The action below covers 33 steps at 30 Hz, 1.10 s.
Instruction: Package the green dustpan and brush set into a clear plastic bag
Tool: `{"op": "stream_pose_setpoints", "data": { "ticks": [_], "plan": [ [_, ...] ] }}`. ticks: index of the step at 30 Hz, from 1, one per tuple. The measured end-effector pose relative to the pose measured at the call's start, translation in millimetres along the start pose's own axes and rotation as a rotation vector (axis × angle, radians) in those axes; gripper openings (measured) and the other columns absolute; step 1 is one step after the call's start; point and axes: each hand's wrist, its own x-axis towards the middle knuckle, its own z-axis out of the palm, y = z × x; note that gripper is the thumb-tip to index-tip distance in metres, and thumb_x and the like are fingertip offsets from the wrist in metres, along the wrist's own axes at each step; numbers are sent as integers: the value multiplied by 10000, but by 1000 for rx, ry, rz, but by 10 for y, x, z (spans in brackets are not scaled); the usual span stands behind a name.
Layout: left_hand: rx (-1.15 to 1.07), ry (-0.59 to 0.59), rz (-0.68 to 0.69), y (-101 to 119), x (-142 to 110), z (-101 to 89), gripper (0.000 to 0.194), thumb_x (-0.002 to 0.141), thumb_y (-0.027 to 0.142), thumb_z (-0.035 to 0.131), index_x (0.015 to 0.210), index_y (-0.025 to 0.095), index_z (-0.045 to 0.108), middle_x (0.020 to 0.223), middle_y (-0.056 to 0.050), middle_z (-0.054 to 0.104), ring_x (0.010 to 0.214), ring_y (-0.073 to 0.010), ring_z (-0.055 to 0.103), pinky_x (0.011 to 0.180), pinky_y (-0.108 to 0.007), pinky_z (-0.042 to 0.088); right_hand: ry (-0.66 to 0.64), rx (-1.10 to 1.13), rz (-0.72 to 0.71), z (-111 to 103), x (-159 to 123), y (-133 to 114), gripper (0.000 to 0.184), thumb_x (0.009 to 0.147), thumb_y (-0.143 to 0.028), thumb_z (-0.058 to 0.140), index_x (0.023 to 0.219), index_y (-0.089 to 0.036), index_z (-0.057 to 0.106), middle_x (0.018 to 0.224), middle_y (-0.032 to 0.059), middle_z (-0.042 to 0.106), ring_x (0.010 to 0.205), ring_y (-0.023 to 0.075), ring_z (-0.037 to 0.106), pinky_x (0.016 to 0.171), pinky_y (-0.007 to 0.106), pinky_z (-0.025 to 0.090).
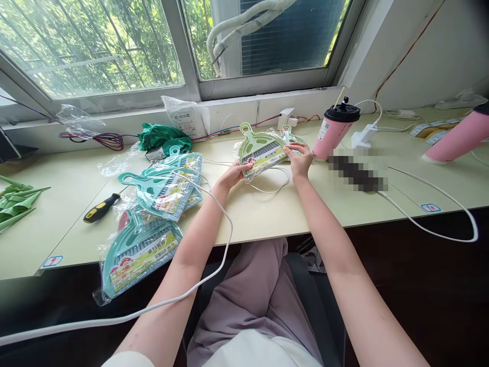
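Between my two hands is a green mini dustpan and brush set [263,148] in a clear wrapper with a yellow-green label. My left hand [234,173] grips its lower left corner, the thumb on the label. On the right edge, my right hand [300,159] pinches the set between thumb and fingers. Directly behind it a second, smaller green handle [287,133] shows, partly covered. Left of my left forearm lie several wrapped teal dustpan and brush sets [143,252], overlapping one another; the lowest sticks out past the table's front edge.
A yellow-and-black screwdriver [101,208] lies left of the teal sets. Behind them are a crumpled green bag [164,138] and clear wrappers. To the right stand a pink cup [334,130] and a white charger [364,136]. A white cable [214,272] crosses over my left forearm.
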Motion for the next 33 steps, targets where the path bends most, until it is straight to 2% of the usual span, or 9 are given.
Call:
{"op": "stream_pose_setpoints", "data": {
  "ticks": [5,11,14,16,17,20,23,30,33],
  "plan": [
    [-21,35,-15,0,-9,45,234,766,26,710,972,132,688,890,-54,756,734,-141,703,829,-316,598,11,-42,15,0,-10,31,79,737,-214,826,795,-241,780,987,40,692,1027,211,664,1131,450,496],
    [0,35,-14,-15,-7,48,252,759,45,725,993,129,684,909,-63,760,747,-141,709,852,-315,595,-66,-104,2,-14,-32,86,70,797,-258,761,857,-228,742,1192,81,605,1186,224,612,1124,432,510],
    [26,33,-17,-24,-5,24,295,738,65,736,1018,135,672,914,-55,759,762,-136,708,833,-289,594,-92,-130,42,1,-29,108,325,800,-225,745,1119,-228,688,1362,109,556,1225,229,614,1050,406,560],
    [51,40,-23,-26,-7,7,318,733,75,734,1036,140,663,916,-49,756,774,-135,706,817,-274,590,-127,-85,165,12,-14,115,529,781,-194,746,1288,-238,600,1371,112,588,1188,219,644,1005,392,585],
    [64,47,-26,-25,-9,0,327,734,76,731,1046,142,661,920,-49,755,784,-138,708,823,-275,589,-159,-45,258,16,-6,115,561,777,-189,740,1313,-233,582,1311,105,638,1139,214,669,974,389,600],
    [92,62,-41,-14,-20,-11,329,743,70,722,1059,142,663,931,-50,752,802,-142,709,844,-287,586,-271,84,530,16,12,93,310,797,-223,700,1105,-190,684,967,50,736,889,199,714,831,372,644],
    [110,56,-49,2,-25,-20,325,742,62,723,1051,144,661,929,-44,749,793,-136,704,815,-273,579,-306,176,654,3,7,43,65,811,-240,685,825,-178,695,753,12,700,702,166,676,683,321,644],
    [177,27,-38,-16,16,-61,386,755,133,758,1119,162,632,978,-55,743,783,-130,704,713,-235,564,-267,176,673,30,-32,-5,144,875,-276,660,779,-170,673,709,8,682,646,145,644,571,275,600],
    [262,-101,-14,-28,1,-25,473,837,417,751,1221,179,610,1102,-110,737,826,-180,736,738,-293,598,-220,81,564,34,3,90,193,863,-327,676,746,-178,637,683,-5,638,651,143,620,604,284,598]
  ]
}}
